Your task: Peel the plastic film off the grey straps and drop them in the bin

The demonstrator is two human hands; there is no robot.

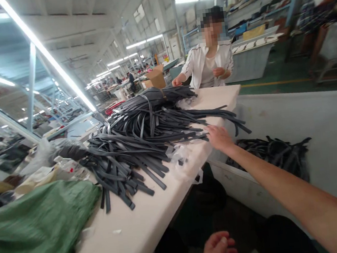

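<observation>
A large heap of dark grey flat straps [144, 125] lies on the pale table, with many loose ends pointing toward me. My right hand [219, 137] reaches across to the table's right edge, its fingers closed on the end of a strap; the fingertips are partly blurred. Low in the view, in front of my body, my left hand [218, 250] is curled with thumb and fingers drawn together, and no object shows in it. Clear plastic wrap [179, 157] lies beside the straps, close to the right hand.
A white bin [329, 124] right of the table [120, 233] holds more dark straps [275, 153]. A green woven sack [40, 226] covers the table's left side. Across the table stands a co-worker in a white jacket [194, 60]. A cardboard box [156, 77] is behind the heap.
</observation>
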